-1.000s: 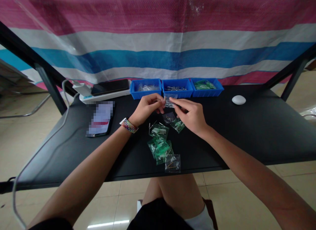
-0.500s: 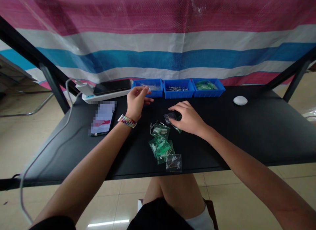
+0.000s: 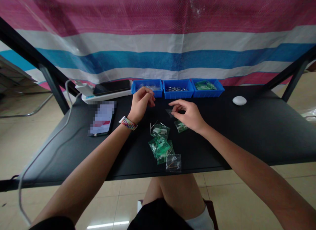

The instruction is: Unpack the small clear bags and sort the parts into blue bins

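One clear bag [image 3: 170, 112] has moved, pinched by the right hand [image 3: 189, 116]

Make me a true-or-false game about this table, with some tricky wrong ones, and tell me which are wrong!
1. Three blue bins stand in a row at the back of the black table. True.
2. The middle bin is full of green bags. False: it holds thin metal pieces; the green packets are in the right bin.
3. The right grip touches a small clear bag. True.
4. The white oval thing sits on the left side. False: the white oval thing is on the right side.
5. A colourful wristband is on the left arm. True.
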Demonstrator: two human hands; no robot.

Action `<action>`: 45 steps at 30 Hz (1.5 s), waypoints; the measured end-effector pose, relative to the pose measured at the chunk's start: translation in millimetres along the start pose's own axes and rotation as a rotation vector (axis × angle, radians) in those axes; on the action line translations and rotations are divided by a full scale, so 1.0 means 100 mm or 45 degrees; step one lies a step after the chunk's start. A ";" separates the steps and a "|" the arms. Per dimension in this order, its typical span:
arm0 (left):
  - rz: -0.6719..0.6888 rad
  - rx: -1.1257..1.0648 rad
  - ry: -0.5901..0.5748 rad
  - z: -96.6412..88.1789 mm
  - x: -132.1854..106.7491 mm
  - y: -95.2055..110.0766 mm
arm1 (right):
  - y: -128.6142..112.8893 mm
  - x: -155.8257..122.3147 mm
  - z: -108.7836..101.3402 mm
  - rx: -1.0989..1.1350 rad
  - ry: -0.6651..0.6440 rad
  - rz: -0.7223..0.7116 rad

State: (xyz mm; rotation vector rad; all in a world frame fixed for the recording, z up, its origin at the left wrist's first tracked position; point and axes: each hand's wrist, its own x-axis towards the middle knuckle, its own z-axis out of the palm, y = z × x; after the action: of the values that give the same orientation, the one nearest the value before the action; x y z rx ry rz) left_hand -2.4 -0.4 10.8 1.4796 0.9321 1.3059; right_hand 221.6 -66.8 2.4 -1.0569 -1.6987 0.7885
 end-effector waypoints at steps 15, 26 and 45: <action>-0.068 -0.006 -0.526 0.23 -0.19 0.10 | -0.01 0.05 -0.01 0.694 0.217 0.337; 0.019 -0.073 -0.426 0.22 -0.16 0.14 | -0.06 0.04 -0.02 0.519 0.135 0.295; -0.165 -0.227 -0.456 0.18 -0.16 0.12 | -0.15 -0.02 -0.05 0.480 0.131 0.218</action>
State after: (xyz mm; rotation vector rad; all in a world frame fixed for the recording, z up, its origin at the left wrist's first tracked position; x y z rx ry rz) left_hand 13.0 -21.7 17.2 1.4279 0.6481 0.9625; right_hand 222.0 -74.8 15.8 -0.9671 -1.3180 1.0953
